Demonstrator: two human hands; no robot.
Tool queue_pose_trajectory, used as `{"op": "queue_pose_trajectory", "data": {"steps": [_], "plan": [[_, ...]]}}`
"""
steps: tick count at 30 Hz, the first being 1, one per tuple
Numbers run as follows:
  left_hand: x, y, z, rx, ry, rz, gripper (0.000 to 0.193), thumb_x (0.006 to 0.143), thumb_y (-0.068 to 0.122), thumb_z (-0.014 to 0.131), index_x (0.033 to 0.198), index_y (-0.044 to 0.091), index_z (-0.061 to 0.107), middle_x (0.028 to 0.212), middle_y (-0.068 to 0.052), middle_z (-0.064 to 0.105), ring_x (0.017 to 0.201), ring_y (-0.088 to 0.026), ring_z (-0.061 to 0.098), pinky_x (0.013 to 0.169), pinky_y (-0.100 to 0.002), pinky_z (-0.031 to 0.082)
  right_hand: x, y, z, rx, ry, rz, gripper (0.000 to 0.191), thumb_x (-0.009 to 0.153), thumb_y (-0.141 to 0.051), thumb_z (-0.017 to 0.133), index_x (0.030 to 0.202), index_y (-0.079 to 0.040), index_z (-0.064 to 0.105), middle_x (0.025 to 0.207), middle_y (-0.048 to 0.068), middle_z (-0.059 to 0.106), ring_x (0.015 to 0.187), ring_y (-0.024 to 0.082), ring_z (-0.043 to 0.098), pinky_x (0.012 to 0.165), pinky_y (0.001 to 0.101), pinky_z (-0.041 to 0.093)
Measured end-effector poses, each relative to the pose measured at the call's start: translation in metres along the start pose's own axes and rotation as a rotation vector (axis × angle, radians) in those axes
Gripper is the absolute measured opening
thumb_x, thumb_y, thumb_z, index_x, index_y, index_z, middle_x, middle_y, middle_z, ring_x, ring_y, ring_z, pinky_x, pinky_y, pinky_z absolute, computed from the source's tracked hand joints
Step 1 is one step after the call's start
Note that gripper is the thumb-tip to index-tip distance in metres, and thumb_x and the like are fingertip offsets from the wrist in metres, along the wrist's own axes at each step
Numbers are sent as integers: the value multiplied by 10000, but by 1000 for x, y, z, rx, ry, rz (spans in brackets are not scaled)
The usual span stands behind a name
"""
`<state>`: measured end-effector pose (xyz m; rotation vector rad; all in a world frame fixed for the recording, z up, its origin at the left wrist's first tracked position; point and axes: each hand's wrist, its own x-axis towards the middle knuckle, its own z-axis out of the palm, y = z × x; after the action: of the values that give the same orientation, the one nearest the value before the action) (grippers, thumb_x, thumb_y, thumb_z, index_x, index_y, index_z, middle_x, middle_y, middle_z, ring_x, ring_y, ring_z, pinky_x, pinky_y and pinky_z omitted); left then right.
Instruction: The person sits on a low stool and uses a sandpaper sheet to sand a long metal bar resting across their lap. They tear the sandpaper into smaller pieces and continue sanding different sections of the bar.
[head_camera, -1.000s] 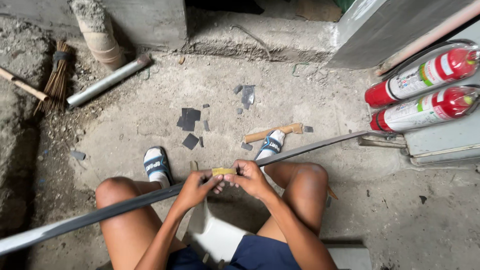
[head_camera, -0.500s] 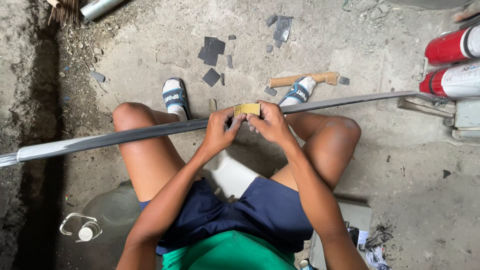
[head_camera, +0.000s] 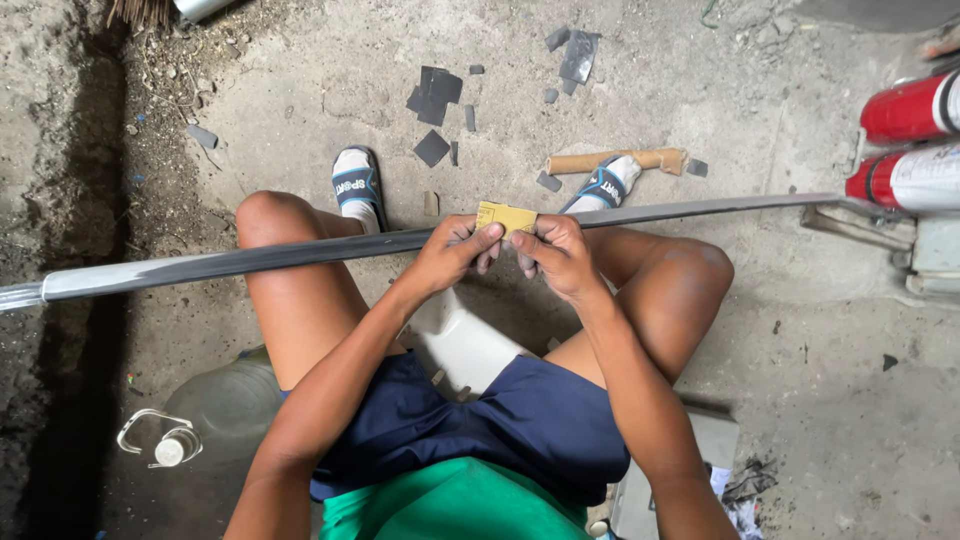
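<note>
Rough, littered concrete floor (head_camera: 820, 400)

One head-worn view, steeply downward and close over the seated person's lap, knees and concrete floor (head_camera: 700, 80).

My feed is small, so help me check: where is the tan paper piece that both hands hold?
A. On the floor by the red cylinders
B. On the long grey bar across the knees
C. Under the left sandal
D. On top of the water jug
B: both hands, left and right, pinch the tan piece against the grey bar lying across the knees.
</note>
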<state>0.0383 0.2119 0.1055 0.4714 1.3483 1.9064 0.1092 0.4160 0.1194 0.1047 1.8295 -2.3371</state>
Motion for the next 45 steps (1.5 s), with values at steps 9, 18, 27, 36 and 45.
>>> {"op": "queue_pose_trajectory", "data": {"steps": [9,18,27,36,45], "plan": [[-5,7,4,259,161,-43,529,1054,428,572,699,37,618,570,20,496,529,-80,431,485,-286,339,7,9,-5,27,-95,36,273,1047,-267,653,1150,-21,712,827,-33,613,733,40,512,662,209,418],[-7,17,7,499,186,114,612,1080,456,503,658,23,597,542,-32,493,538,-120,460,509,-340,393,9,6,3,234,-99,30,213,1022,-137,617,1195,-18,652,1038,14,680,834,76,565,753,252,471],[-7,20,-2,433,146,204,568,1096,539,387,1058,33,642,781,-67,601,725,-145,607,681,-293,508,9,7,0,698,-234,169,239,1075,-8,650,1298,-16,565,1091,69,641,866,103,567,754,275,448],[-9,44,9,405,130,390,444,1010,305,649,1358,31,615,1254,-108,617,1066,-163,601,918,-301,523,12,9,16,1002,-144,276,521,1002,-48,601,1465,-173,398,1171,82,619,873,106,572,720,209,478],[-5,40,13,418,389,367,214,963,161,703,1109,4,706,1095,-60,680,907,-120,670,788,-260,548,8,8,29,397,-3,54,511,1021,-63,629,1491,-106,434,1163,78,634,964,170,623,834,343,530]]}}
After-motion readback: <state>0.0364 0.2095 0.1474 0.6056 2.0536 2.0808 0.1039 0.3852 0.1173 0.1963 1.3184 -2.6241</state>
